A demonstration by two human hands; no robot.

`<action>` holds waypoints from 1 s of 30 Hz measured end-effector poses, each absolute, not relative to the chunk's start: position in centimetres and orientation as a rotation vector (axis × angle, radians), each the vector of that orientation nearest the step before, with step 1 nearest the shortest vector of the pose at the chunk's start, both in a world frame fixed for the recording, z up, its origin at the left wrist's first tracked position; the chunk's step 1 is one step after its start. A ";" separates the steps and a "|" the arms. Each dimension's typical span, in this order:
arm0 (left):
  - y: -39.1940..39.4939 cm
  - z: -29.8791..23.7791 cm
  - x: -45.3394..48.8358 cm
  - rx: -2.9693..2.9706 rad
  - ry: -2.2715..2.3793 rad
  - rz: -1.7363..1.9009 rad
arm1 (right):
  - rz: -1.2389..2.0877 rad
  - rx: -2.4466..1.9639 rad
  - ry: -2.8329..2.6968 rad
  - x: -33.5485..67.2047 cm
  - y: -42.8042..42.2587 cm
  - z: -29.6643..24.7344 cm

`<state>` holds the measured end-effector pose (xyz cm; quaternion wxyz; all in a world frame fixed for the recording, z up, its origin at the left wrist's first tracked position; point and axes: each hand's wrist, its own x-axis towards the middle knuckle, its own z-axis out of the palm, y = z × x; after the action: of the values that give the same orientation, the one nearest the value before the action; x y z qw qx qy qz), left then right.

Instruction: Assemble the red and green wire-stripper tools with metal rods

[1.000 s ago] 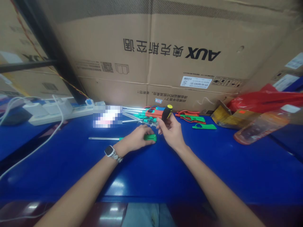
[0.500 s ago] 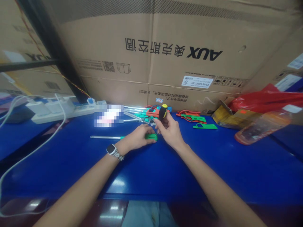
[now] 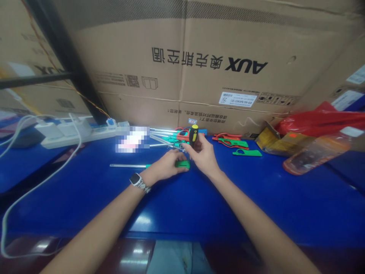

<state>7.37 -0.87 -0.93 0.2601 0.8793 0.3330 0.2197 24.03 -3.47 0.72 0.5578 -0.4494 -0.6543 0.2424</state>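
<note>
Left hand point(image 3: 167, 167) down on the blue table point(image 3: 85, 190), gripping a green tool point(image 3: 182, 164). Right hand point(image 3: 203, 156) just beside, holding a black handle point(image 3: 194, 135) upright (yellow tip up).

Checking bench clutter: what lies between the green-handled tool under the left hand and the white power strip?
In the head view, only the tool's metal shaft and bare blue bench lie before the power strip.
</note>
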 end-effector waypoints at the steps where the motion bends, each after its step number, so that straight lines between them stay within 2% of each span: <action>1: -0.9 -1.0 7.4 2.381 0.905 0.599 | 0.601 -1.052 -1.523 24.0 -3.4 0.5; 9: -0.7 -1.1 7.2 2.404 0.945 0.629 | 0.606 -1.065 -1.552 24.7 -3.3 0.7; 16: -1.4 -0.2 8.6 2.161 0.909 1.046 | 0.375 -1.121 -1.550 24.3 -2.8 1.0; 21: -1.6 -0.5 9.7 2.009 0.960 1.104 | 0.328 -1.159 -1.524 23.9 -3.0 0.7; 24: -1.5 -0.5 9.4 2.079 0.915 1.053 | 0.399 -1.126 -1.578 24.6 -3.3 1.1; 30: -1.2 -0.4 8.7 2.147 0.739 0.907 | 0.756 -0.976 -1.706 26.7 -3.5 2.4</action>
<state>8.66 -1.22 -0.44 0.3414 0.8254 0.2840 0.3486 26.72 -3.53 2.38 0.4949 -0.4027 -0.7040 0.3119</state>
